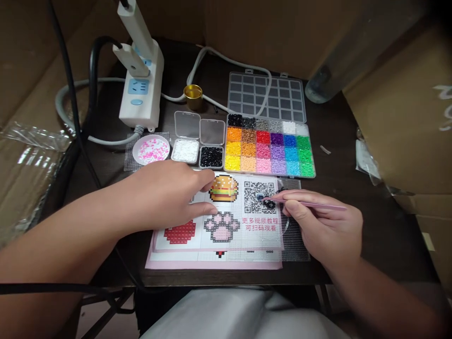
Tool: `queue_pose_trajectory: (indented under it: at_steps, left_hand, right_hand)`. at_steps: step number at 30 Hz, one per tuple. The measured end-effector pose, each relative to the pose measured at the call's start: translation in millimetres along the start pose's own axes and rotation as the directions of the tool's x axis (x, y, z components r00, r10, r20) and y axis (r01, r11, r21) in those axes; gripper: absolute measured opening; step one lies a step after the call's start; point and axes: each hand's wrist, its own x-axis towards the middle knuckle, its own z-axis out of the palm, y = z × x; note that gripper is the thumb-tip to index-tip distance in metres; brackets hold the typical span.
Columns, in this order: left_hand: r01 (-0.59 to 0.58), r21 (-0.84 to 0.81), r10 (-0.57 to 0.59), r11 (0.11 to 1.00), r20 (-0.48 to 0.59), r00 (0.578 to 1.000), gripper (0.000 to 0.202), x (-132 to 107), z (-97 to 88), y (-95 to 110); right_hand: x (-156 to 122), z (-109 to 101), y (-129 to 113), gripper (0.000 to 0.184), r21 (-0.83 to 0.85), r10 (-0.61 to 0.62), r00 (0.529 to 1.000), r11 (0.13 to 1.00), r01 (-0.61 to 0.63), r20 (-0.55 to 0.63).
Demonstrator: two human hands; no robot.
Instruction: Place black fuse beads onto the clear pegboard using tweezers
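Pink tweezers (323,205) are pinched in my right hand (330,228), their tips pointing left over a small cluster of dark beads (269,205). Those beads sit on a clear pegboard (295,240), which partly overlaps printed pattern sheets (259,242). Whether the tips grip a bead is too small to tell. My left hand (173,193) rests on the sheets with thumb and forefinger apart, holding nothing. A burger picture (223,188) and a paw picture (222,233) show beside its fingertips, while its palm hides part of the page.
Beyond the sheets stand a sorted bead box (270,146), small white-bead (185,151) and black-bead (211,157) boxes, and a dish of pink and white beads (151,149). A power strip (141,94), gold cup (193,96) and clear cylinder (319,87) are farther back.
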Motion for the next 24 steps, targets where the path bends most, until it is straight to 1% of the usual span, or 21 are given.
queue_pose_trajectory:
  at_steps: [12, 19, 24]
  left_hand:
    - [-0.024, 0.034, 0.025, 0.999, -0.018, 1.000, 0.056, 0.2, 0.5, -2.3]
    - [-0.055, 0.050, 0.057, 0.997, -0.048, 0.997, 0.046, 0.8, -0.9, 1.2]
    - [-0.069, 0.021, 0.070, 0.997, -0.074, 0.995, 0.043, 0.9, -1.4, 1.3]
  right_hand:
    - [0.5, 0.5, 0.6, 0.024, 0.002, -0.004, 1.000, 1.000, 0.004, 0.009]
    - [1.9, 2.0, -0.5, 0.023, -0.013, -0.027, 1.000, 1.000, 0.027, 0.001]
    - [1.7, 1.7, 0.2, 0.022, -0.032, -0.038, 0.999, 0.999, 0.038, 0.012]
